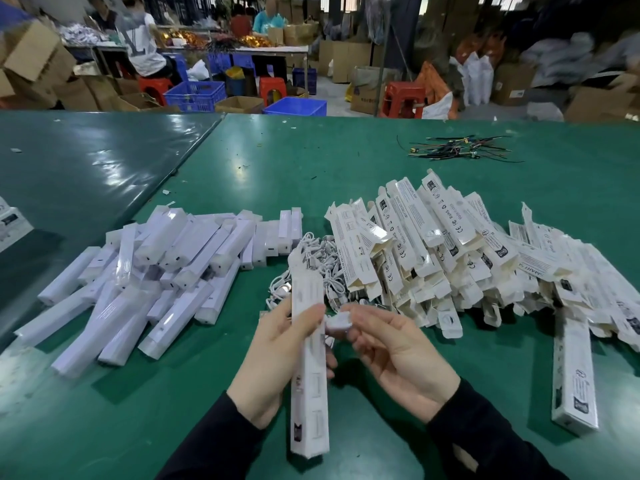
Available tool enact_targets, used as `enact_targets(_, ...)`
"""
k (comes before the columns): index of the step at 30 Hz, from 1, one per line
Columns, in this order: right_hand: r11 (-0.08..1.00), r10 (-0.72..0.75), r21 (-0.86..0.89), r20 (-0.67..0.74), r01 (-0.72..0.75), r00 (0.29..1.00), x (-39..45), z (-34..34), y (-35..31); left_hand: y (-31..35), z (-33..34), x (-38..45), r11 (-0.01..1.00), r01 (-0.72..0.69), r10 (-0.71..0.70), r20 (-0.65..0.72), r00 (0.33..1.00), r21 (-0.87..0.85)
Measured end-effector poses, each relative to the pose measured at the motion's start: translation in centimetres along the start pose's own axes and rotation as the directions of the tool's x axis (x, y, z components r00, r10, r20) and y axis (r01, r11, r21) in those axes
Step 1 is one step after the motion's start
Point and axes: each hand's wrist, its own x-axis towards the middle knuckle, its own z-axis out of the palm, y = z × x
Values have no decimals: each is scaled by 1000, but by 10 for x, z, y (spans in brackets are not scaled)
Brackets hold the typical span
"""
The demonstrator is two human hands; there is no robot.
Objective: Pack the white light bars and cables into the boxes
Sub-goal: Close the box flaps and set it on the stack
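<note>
My left hand (pixel 277 355) grips a long white box (pixel 309 375) held nearly upright above the green table (pixel 311 161). My right hand (pixel 391 348) pinches a small coiled white cable (pixel 338 322) right beside the box. A pile of white light bars (pixel 149 271) in clear wrap lies to the left. Loose white cables (pixel 318 268) are heaped at the centre. A big heap of open white boxes (pixel 450 251) spreads to the right.
One closed box (pixel 573 379) lies alone at the right. A bundle of dark wires (pixel 457 150) sits far back on the table. Beyond the table are blue crates (pixel 195 95), red stools, cardboard boxes and seated people.
</note>
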Motion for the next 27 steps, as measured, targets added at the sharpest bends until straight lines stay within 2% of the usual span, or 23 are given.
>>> enact_targets(3,985,-171,0,-108,172,979,-2,-7,-20,2,-2,0,969,183,-159,148,976,-166)
enact_targets(6,947,-320,-89,-150,310,935,-6,-13,-36,1,-6,0,955,239,-187,267,945,-176)
enact_targets(11,863,-397,-365,-61,350,916,-8,-8,-36,5,-5,-6,952,288,-195,513,836,-107)
enact_targets(15,736,-463,-539,38,408,885,-8,-6,-32,2,-5,-7,971,237,-210,540,815,19)
enact_targets(20,741,-387,-537,147,402,910,-11,-8,-37,0,-7,-6,968,223,-251,523,814,117)
enact_targets(24,643,-280,-671,243,369,929,-16,-11,-44,0,-6,-6,964,229,-266,557,787,137)
enact_targets(27,592,-214,-721,290,360,933,-18,-14,-46,1,-4,-8,953,255,-302,605,736,165)
